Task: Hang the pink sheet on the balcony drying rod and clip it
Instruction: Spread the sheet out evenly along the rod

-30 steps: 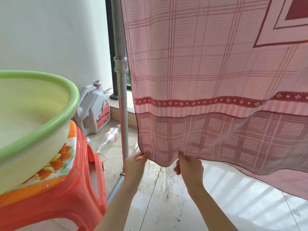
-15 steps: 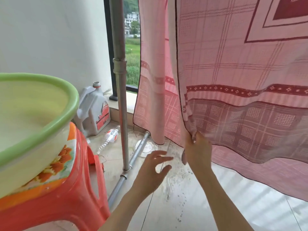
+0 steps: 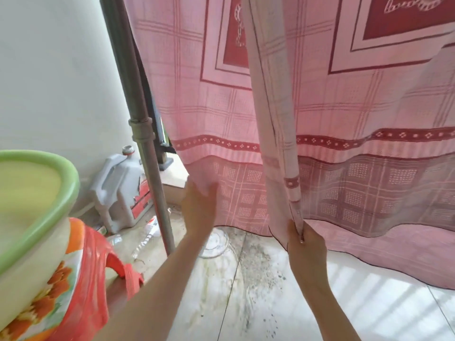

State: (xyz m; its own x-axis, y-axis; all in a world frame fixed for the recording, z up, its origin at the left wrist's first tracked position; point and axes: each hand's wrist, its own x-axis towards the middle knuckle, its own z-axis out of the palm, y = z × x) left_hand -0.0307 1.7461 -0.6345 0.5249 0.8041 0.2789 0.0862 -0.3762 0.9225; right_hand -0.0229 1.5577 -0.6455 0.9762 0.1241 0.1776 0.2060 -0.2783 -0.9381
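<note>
The sheet [image 3: 344,134] hangs from above, rod out of view. The right hand [image 3: 306,244] pinches the front layer's corner, drawing it taut. The left hand [image 3: 199,205], open and empty, presses the rear layer flat.

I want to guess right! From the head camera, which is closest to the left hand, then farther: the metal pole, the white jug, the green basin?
1. Metal pole, just left of the left hand.
2. White jug, behind the pole by the wall.
3. Green basin, far left on the stool.
</note>
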